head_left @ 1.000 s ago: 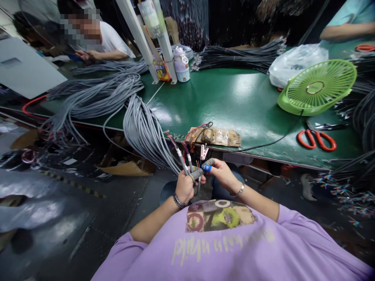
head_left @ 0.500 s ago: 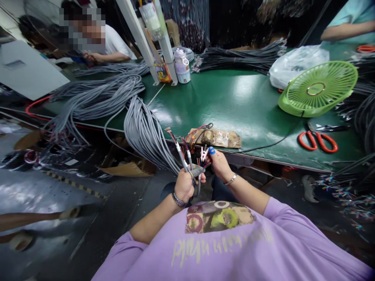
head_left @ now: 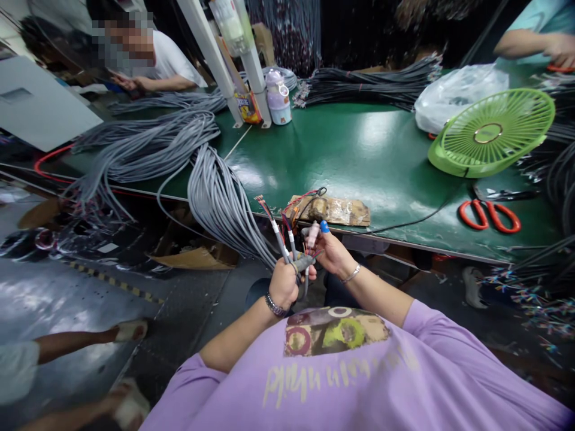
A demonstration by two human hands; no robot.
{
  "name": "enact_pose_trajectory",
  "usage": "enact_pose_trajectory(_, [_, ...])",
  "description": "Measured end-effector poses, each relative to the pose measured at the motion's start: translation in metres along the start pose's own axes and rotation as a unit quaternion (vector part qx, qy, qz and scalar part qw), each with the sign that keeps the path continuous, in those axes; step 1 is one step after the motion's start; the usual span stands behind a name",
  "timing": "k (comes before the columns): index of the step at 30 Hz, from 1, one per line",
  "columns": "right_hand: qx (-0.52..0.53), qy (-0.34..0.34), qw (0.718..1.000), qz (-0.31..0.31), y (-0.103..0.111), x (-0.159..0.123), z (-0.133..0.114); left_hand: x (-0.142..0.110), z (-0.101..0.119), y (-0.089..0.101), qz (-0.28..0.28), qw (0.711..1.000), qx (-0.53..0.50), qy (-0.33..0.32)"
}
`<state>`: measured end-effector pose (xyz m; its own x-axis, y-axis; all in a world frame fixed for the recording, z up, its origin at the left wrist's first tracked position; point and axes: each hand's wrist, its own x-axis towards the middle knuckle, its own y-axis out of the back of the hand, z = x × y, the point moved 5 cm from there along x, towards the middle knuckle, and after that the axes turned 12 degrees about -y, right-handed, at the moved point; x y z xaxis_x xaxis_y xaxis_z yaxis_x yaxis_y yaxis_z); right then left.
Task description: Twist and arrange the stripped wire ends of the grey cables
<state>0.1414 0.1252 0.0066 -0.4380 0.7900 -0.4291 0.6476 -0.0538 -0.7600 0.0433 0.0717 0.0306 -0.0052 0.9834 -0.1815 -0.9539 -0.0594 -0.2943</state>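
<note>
My left hand [head_left: 284, 284] is closed round the ends of several grey cables [head_left: 224, 209] that hang off the green table [head_left: 359, 149] edge; coloured stripped wires [head_left: 275, 222] stick up from its fist. My right hand [head_left: 331, 251], with blue tape on one fingertip, pinches a small pink clip [head_left: 311, 233] at the wire ends just above the left fist. Both hands sit below the table's near edge, in front of a taped brown block [head_left: 335, 210] with red and black leads.
A green fan [head_left: 489, 131] and orange scissors [head_left: 489, 215] lie at the right, a white plastic bag [head_left: 453, 93] behind. Black cable bundles [head_left: 363, 84] lie at the back. A white post [head_left: 211, 57] and bottle [head_left: 278, 99] stand mid-table. Other people work at far left and far right. A passer-by's feet [head_left: 128, 332] are lower left.
My right hand rose from the left fist to the wire tips and closed on the pink clip. A passer-by's legs have moved into the lower left.
</note>
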Motion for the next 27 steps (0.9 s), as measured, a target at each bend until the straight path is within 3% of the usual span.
enact_pose_trajectory(6, [-0.012, -0.043, 0.998, -0.046, 0.0, -0.008, -0.003, -0.009, 0.005, 0.003, -0.002, 1.0, 0.002, -0.02])
enact_pose_trajectory(10, [-0.026, -0.032, 0.999, -0.026, 0.001, -0.008, -0.005, -0.012, 0.006, 0.004, 0.011, 0.999, -0.007, -0.044])
enact_pose_trajectory(17, [-0.115, 0.14, 0.98, 0.08, 0.011, -0.009, -0.012, -0.008, 0.006, 0.005, 0.052, 0.998, -0.025, -0.04])
enact_pose_trajectory(23, [-0.012, -0.013, 1.0, -0.008, 0.002, 0.005, -0.001, -0.004, 0.004, 0.003, 0.057, 0.998, -0.026, -0.031])
enact_pose_trajectory(27, [0.046, -0.005, 0.999, 0.0, -0.004, 0.008, -0.002, -0.002, 0.0, 0.004, 0.058, 0.998, -0.013, -0.031])
